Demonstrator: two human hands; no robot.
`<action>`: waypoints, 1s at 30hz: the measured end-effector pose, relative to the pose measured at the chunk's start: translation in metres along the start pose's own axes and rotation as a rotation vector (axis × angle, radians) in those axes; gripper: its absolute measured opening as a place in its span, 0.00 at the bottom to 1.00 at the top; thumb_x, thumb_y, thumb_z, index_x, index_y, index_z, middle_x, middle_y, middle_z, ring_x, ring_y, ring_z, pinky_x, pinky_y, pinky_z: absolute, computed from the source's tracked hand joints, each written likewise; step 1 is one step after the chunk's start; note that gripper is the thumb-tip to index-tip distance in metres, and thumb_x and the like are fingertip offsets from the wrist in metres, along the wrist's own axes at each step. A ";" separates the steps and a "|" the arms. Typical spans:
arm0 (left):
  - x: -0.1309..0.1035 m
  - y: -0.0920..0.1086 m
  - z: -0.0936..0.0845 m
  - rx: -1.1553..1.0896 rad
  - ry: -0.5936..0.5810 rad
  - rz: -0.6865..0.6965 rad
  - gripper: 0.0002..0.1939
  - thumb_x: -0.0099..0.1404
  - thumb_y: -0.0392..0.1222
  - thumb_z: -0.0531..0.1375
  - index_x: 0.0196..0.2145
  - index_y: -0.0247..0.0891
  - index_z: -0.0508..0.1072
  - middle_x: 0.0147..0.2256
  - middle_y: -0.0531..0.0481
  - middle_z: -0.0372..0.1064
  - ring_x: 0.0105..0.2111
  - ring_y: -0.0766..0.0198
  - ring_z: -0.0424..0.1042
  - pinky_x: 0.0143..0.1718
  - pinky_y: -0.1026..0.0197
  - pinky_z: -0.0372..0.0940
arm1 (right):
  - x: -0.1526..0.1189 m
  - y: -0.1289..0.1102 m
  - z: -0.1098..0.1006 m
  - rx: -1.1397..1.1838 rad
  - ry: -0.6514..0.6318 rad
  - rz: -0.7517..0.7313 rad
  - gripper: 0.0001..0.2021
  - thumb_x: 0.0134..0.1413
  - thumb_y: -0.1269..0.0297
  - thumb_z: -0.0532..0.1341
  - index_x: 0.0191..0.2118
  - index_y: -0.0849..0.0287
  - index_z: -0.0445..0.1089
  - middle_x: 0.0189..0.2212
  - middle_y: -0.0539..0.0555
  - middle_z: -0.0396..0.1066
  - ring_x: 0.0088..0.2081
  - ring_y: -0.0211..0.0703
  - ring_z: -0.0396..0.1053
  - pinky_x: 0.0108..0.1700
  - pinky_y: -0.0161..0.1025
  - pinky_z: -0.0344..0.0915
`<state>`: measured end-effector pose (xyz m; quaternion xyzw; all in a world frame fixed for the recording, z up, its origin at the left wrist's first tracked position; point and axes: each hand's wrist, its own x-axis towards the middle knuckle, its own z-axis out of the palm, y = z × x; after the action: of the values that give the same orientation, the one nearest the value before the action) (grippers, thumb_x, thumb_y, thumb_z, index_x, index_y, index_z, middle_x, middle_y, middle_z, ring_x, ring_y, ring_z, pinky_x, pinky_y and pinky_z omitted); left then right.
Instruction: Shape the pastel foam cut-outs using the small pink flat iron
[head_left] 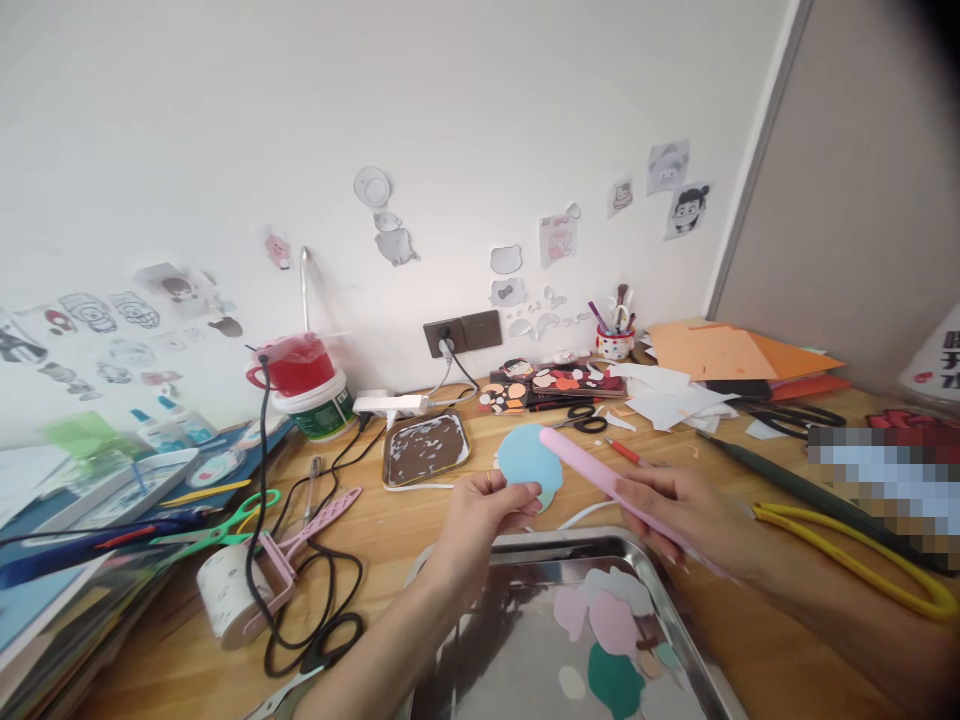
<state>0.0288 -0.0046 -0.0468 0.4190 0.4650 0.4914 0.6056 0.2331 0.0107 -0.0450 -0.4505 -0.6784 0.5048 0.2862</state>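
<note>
Between the thumb and fingers of my left hand (487, 510) is a light blue paper cutout (527, 460) with a wavy edge. A bit of pale green shows beneath its lower edge. My right hand (671, 505) is wrapped round a long pink rod (577, 458) with a rounded end. The tip of that rod is over the upper right of the blue cutout; whether they touch I cannot tell. Just below both hands lies a metal tray (495, 650). Inside it are pink cutouts (611, 620), a dark green one (615, 680) and several other pieces.
A small brown tray (427, 450) sits behind my left hand. On the left are black-handled scissors (330, 645), a tape roller (232, 595) and a looping black cable (330, 575). Orange paper (712, 352) and a yellow loop-shaped handle (855, 555) are at the right.
</note>
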 end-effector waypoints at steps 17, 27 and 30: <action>0.000 -0.002 0.002 0.027 -0.021 0.016 0.09 0.47 0.42 0.61 0.20 0.32 0.68 0.21 0.50 0.65 0.22 0.71 0.62 0.28 0.67 0.58 | -0.004 -0.009 0.006 0.046 -0.067 0.042 0.17 0.50 0.54 0.50 0.19 0.61 0.60 0.11 0.43 0.55 0.11 0.26 0.50 0.14 0.27 0.45; -0.001 0.002 0.001 0.031 -0.005 0.007 0.09 0.47 0.41 0.61 0.21 0.31 0.68 0.21 0.50 0.65 0.22 0.71 0.62 0.29 0.67 0.59 | 0.002 -0.001 -0.003 0.089 0.032 0.000 0.17 0.50 0.53 0.51 0.20 0.61 0.60 0.15 0.44 0.58 0.12 0.26 0.53 0.14 0.26 0.45; 0.000 0.003 0.001 0.031 0.005 0.002 0.08 0.46 0.41 0.61 0.21 0.31 0.69 0.21 0.50 0.65 0.23 0.71 0.62 0.29 0.67 0.59 | 0.001 -0.007 -0.007 0.128 0.109 0.065 0.18 0.48 0.51 0.51 0.21 0.61 0.61 0.15 0.45 0.58 0.11 0.26 0.52 0.12 0.26 0.45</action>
<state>0.0291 -0.0047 -0.0440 0.4276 0.4738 0.4858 0.5972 0.2362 0.0138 -0.0360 -0.4798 -0.6132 0.5311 0.3344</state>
